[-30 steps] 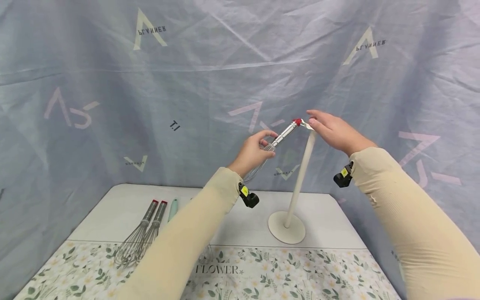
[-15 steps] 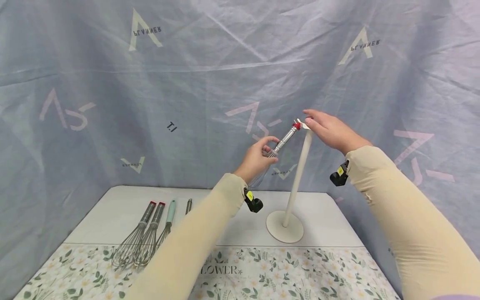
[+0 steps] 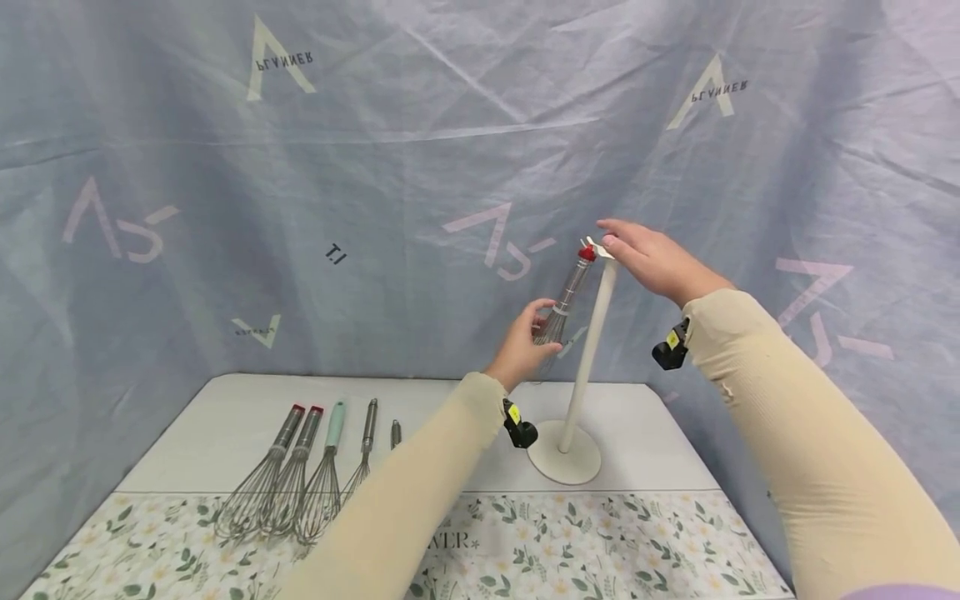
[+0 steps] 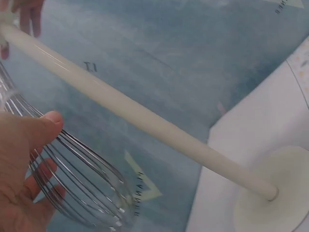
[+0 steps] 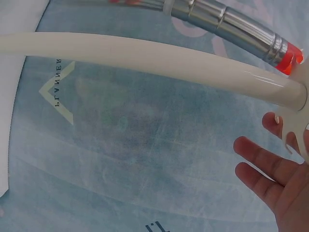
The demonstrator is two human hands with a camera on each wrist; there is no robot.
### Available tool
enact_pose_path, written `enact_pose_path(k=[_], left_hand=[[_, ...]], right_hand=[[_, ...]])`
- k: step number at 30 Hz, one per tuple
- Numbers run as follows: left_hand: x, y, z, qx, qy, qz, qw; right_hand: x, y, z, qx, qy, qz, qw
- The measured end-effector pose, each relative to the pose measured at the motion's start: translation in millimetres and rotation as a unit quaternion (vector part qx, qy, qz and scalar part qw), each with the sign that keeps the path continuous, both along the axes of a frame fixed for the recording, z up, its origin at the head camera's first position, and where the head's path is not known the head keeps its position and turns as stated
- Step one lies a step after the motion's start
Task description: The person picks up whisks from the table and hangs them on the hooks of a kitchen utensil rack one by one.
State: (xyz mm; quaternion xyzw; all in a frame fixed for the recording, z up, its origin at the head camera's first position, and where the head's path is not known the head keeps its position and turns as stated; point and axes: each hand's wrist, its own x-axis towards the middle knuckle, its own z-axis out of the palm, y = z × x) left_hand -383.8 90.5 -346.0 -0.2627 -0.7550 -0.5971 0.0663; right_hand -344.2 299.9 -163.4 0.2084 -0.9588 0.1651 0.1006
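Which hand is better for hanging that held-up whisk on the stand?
Probably the left. The left hand holds the balloon whisk, its red end right by the top of the cream stand. The right hand holds no whisk and seems better placed for steadying the stand's top.

Soft, even light fills the head view, with the pale blue-grey printed fabric curtain (image 3: pixel 375 167) brightest toward the right and faint, diffuse shadows on the flat white tabletop (image 3: pixel 645 450). Both wrist views look dimmer and hazier, yet glare streaks the cream-coloured, round-based stand (image 4: pixel 116 103) and glints mark the silvery steel whisk with a red tip (image 5: pixel 227 24). In the right wrist view, lens distortion bows the stand's straight pole and the whisk's handle, which softens at its lower end.
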Motion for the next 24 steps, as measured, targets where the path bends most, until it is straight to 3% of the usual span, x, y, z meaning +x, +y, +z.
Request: enact_pose_path(k=[8,16,24], left_hand=[[0.2,10.9,-22.0,-0.018,-0.032,0.009,0.9993],[9.8,25.8,-38.3,-0.014,-0.062,0.03,0.9975],[13.1,30.1,-48.1,-0.008,-0.081,0.011,0.9966]], right_hand=[[1.3,0.4,0.4,-0.001,0.0,0.004,1.0],[-0.6,4.3,-1.2,0.001,-0.002,0.0,1.0],[0.3,4.6,0.2,-0.004,-0.019,0.002,0.9998]])
